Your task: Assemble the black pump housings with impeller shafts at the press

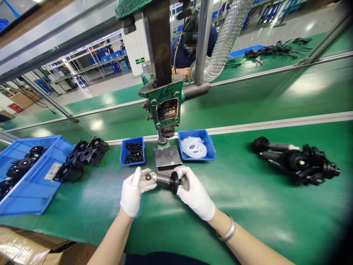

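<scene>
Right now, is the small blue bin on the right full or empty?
Partly full. The small blue bin holds a loose heap of white rings, with bare blue floor showing around it.

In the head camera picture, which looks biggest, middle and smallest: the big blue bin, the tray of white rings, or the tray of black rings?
1. big blue bin, though it sits nearer the camera
2. tray of white rings
3. tray of black rings, only slightly smaller

A green desk (248, 206) carries a large blue bin (35, 176), black housings (82, 156), two small blue trays (132, 151) (196, 144), a press (164, 110), and black rods (298, 162).
</scene>
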{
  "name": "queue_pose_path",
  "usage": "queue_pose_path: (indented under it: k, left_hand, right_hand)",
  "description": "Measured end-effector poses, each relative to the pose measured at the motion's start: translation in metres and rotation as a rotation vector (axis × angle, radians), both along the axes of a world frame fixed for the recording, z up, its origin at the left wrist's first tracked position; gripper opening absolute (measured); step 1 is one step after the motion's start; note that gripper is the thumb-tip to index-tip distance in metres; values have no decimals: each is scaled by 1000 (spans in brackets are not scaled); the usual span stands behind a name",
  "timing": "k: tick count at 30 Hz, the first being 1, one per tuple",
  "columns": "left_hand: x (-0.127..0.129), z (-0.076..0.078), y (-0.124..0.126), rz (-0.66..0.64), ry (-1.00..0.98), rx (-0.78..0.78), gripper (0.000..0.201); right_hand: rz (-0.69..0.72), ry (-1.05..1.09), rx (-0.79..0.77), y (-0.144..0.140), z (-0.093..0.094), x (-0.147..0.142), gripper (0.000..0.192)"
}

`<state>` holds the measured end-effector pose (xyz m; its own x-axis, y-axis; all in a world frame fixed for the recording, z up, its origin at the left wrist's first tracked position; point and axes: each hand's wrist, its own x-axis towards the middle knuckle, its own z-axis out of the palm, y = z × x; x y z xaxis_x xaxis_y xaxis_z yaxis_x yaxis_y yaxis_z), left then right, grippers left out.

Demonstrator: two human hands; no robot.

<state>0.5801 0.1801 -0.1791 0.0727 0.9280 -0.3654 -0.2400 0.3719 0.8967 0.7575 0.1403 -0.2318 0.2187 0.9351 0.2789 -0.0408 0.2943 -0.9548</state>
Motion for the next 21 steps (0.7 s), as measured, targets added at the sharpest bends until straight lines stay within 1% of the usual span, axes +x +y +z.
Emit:
queue_pose_path:
  k: [5,7,10,12,14,17,21]
  left_hand:
    - [0,-2,-2,-30,31,28,57]
    - [0,-3,-6,-66,64,72,57]
    - [1,-7,-13,-115,175,233,49]
    - [3,-8,-18,-99,296,368,37]
    - [5,-9,-22,-70,383,474,32]
    - [7,-10,-27,-91,428,553,40]
    - [7,-15,-28,-153,499,545,57]
  right_hand:
    - [-1,-9,-8,0,-2,-2,28]
    - [-3,-30,-6,-1,-3,-4,28]
    - [-34,-95,12,-2,-3,-4,29]
    - [-74,-180,35,-4,-1,-3,29]
    - [-115,-278,78,-6,3,-1,31]
    - [-151,-369,156,-10,7,0,35]
    - [-156,-385,193,-11,6,1,37]
